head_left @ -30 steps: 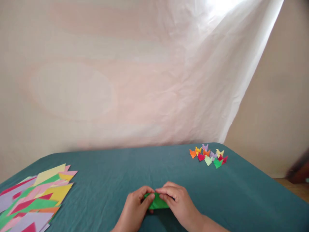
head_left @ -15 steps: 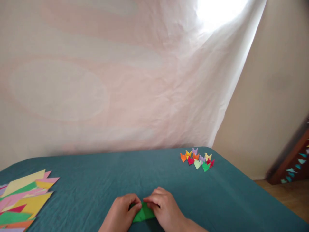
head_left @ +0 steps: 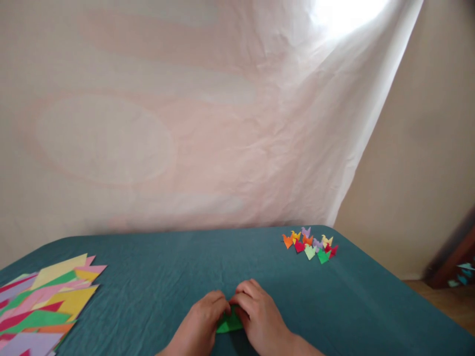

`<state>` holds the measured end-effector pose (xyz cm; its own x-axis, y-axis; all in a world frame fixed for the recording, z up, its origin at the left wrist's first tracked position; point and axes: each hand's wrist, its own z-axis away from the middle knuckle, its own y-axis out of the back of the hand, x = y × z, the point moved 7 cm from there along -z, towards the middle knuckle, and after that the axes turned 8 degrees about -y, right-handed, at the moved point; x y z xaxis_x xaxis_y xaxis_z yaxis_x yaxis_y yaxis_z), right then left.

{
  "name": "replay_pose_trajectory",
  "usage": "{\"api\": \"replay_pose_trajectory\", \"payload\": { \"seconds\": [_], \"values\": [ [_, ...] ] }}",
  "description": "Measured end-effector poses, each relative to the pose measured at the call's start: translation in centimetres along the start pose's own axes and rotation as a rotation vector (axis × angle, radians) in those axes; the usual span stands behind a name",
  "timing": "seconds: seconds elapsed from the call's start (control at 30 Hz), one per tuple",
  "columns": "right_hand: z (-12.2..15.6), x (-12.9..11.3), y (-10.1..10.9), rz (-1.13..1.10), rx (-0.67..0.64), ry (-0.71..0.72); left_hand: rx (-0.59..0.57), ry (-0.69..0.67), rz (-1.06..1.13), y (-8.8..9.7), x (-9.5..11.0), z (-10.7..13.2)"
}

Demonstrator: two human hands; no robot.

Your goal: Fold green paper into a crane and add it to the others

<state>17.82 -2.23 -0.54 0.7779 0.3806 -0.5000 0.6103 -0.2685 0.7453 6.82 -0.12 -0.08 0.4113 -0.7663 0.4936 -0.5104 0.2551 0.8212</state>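
Note:
A small piece of green paper (head_left: 229, 324), partly folded, lies on the teal tablecloth (head_left: 159, 277) near the front edge. My left hand (head_left: 202, 324) has its fingers curled onto the paper's left side. My right hand (head_left: 260, 316) covers the paper's right side, fingertips pinched against it and touching the left hand's. Most of the green paper is hidden under both hands.
A fanned stack of coloured paper sheets (head_left: 44, 301) lies at the front left. Several small folded paper figures (head_left: 309, 244) in mixed colours sit in a cluster at the back right corner. A white cloth backdrop (head_left: 185, 123) hangs behind the table.
My hands have drawn closer together over the green paper, so less of it shows. The view has shifted slightly; the sheets and the folded figures stay in place.

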Motion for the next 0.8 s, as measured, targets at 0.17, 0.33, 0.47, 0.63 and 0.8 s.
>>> {"api": "replay_pose_trajectory", "payload": {
  "seconds": [0.17, 0.33, 0.47, 0.63, 0.8],
  "values": [
    [1.4, -1.7, 0.1, 0.081, 0.004, 0.286, -0.011, -0.008, 0.035, 0.3, 0.2, 0.4],
    [2.3, -2.8, -1.3, 0.270, -0.024, 0.444, -0.039, 0.028, 0.051, 0.5, 0.4, 0.8],
    [2.2, -2.8, -1.8, 0.294, -0.049, 0.442, -0.065, 0.032, 0.057, 0.4, 0.1, 0.8],
    [2.0, -3.0, -1.5, 0.309, -0.068, 0.420, -0.071, 0.032, 0.059, 0.2, -0.2, 0.8],
    [1.8, -3.7, -1.2, 0.407, -0.119, 0.449, -0.090, 0.032, 0.031, -0.1, -0.2, 0.8]
  ]
}}
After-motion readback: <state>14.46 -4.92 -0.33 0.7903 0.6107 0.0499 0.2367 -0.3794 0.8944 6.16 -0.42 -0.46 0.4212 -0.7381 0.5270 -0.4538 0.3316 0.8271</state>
